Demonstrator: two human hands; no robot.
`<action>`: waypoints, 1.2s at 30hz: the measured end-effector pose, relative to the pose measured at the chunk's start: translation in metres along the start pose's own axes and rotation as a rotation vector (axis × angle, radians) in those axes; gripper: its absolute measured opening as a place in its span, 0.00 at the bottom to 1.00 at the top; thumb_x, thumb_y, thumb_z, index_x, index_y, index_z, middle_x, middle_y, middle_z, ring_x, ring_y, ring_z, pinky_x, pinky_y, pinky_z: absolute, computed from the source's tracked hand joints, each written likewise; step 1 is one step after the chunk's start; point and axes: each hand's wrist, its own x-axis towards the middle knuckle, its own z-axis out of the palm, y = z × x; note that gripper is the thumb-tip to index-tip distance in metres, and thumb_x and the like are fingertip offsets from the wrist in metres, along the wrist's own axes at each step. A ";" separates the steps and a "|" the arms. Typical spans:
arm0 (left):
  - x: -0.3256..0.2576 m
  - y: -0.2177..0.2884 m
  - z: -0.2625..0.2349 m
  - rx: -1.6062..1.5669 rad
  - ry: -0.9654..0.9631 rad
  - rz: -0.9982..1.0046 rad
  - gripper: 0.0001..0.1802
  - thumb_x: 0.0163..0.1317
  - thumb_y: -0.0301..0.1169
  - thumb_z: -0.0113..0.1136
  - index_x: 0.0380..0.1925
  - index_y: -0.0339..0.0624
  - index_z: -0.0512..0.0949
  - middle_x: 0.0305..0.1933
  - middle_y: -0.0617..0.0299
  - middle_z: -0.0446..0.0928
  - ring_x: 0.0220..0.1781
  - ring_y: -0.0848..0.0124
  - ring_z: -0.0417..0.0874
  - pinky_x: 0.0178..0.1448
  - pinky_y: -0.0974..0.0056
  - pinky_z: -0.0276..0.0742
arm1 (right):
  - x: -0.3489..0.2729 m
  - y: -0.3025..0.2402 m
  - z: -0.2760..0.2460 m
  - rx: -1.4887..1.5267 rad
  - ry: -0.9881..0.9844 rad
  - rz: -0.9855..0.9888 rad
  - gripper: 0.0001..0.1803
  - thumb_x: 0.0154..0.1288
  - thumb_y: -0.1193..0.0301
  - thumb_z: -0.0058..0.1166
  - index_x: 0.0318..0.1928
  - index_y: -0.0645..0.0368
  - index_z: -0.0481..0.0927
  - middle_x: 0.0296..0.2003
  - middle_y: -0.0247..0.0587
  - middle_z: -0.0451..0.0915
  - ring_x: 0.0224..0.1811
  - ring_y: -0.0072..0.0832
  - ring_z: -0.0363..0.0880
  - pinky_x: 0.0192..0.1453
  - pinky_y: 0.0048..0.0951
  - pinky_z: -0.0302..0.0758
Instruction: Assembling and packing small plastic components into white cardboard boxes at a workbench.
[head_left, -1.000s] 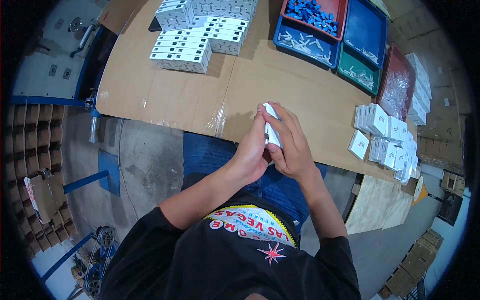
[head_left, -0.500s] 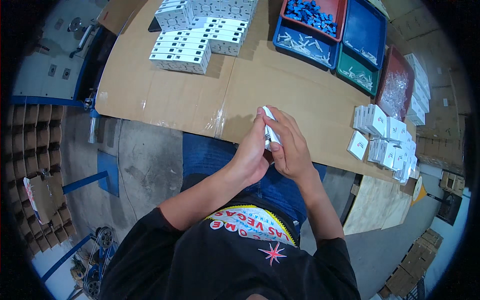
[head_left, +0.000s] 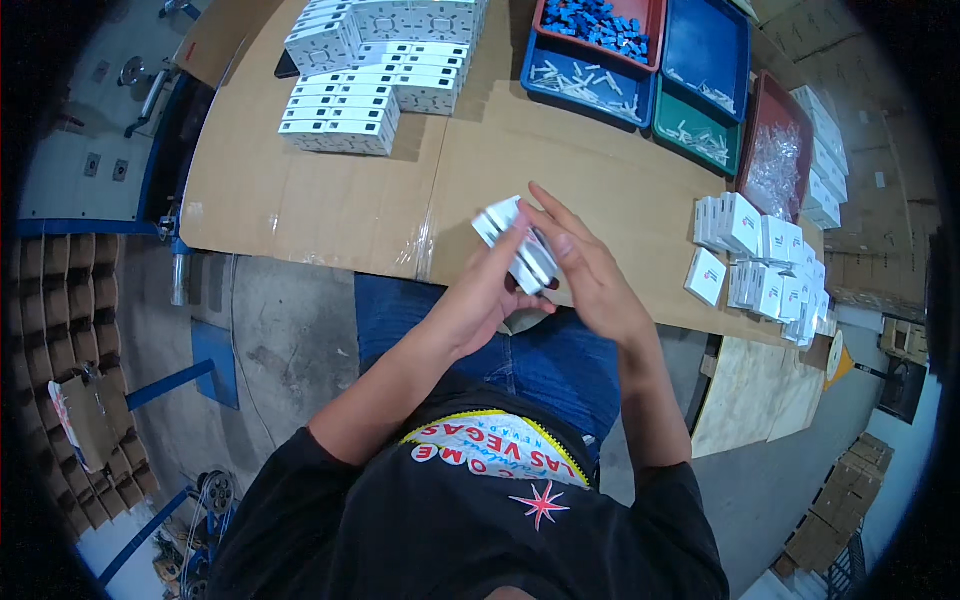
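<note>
My left hand [head_left: 470, 305] grips a small white box [head_left: 532, 266] above the table's near edge, thumb across its upper side and fingers underneath. The box is tilted, with dark marks along its side. My right hand [head_left: 603, 290] stands just right of the box, fingers stretched out and palm turned toward it. Whether the right thumb touches the box I cannot tell. Nothing shows in the right hand's grasp. On the table to the right lies a single flat white box [head_left: 705, 277] beside a pile of similar white boxes [head_left: 770, 290].
Stacked rows of white boxes [head_left: 340, 125] stand far left on the cardboard-covered table [head_left: 480, 150]. At the far right are a red tray [head_left: 655, 40] of blue pieces, blue trays [head_left: 640, 118], a green tray [head_left: 735, 165] with clear slim pieces, and a dark red tray [head_left: 765, 95] of clear plastic.
The fingers of my right hand have opened away from the box and straightened. More of the box now shows, tilted in my left hand. The view has shifted slightly.
</note>
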 end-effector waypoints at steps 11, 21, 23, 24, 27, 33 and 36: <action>0.006 -0.006 -0.002 -0.030 0.133 0.089 0.52 0.69 0.78 0.23 0.68 0.45 0.67 0.54 0.55 0.80 0.52 0.67 0.84 0.50 0.63 0.82 | -0.012 -0.004 0.014 -0.159 0.017 -0.038 0.37 0.64 0.59 0.71 0.70 0.58 0.76 0.73 0.56 0.70 0.75 0.50 0.71 0.74 0.43 0.71; 0.014 -0.023 -0.003 0.117 0.285 0.396 0.43 0.79 0.67 0.24 0.54 0.40 0.76 0.43 0.59 0.81 0.43 0.73 0.83 0.48 0.67 0.80 | -0.013 0.000 0.035 -0.301 0.167 -0.172 0.37 0.70 0.62 0.62 0.74 0.62 0.68 0.69 0.63 0.72 0.68 0.55 0.77 0.69 0.46 0.77; 0.011 -0.024 -0.004 0.170 0.313 0.423 0.41 0.81 0.65 0.25 0.51 0.39 0.77 0.40 0.60 0.81 0.42 0.75 0.82 0.47 0.68 0.80 | -0.013 0.002 0.036 -0.414 0.160 -0.263 0.35 0.72 0.63 0.59 0.75 0.63 0.67 0.69 0.64 0.72 0.68 0.55 0.77 0.68 0.47 0.77; 0.009 -0.024 -0.005 0.133 0.287 0.396 0.39 0.81 0.64 0.28 0.58 0.40 0.75 0.48 0.59 0.80 0.48 0.73 0.82 0.53 0.67 0.79 | -0.013 0.003 0.036 -0.449 0.145 -0.266 0.34 0.73 0.64 0.57 0.75 0.63 0.67 0.69 0.65 0.72 0.67 0.56 0.78 0.66 0.47 0.79; 0.007 -0.026 -0.005 0.097 0.276 0.375 0.38 0.81 0.63 0.30 0.64 0.41 0.73 0.54 0.59 0.80 0.54 0.73 0.82 0.59 0.66 0.79 | -0.013 0.003 0.038 -0.503 0.136 -0.269 0.32 0.75 0.64 0.53 0.74 0.63 0.68 0.68 0.66 0.73 0.65 0.56 0.79 0.62 0.47 0.81; 0.011 -0.032 -0.011 0.098 0.302 0.354 0.37 0.81 0.64 0.32 0.62 0.43 0.73 0.53 0.60 0.80 0.52 0.74 0.83 0.55 0.66 0.81 | -0.014 0.007 0.041 -0.537 0.168 -0.254 0.31 0.75 0.64 0.52 0.73 0.63 0.69 0.67 0.64 0.75 0.62 0.54 0.82 0.59 0.46 0.83; 0.011 -0.030 -0.012 0.126 0.283 0.340 0.38 0.80 0.65 0.31 0.62 0.44 0.73 0.53 0.61 0.80 0.51 0.74 0.83 0.53 0.66 0.82 | -0.014 0.009 0.039 -0.532 0.164 -0.257 0.31 0.74 0.64 0.54 0.74 0.62 0.69 0.67 0.63 0.75 0.62 0.53 0.82 0.59 0.45 0.83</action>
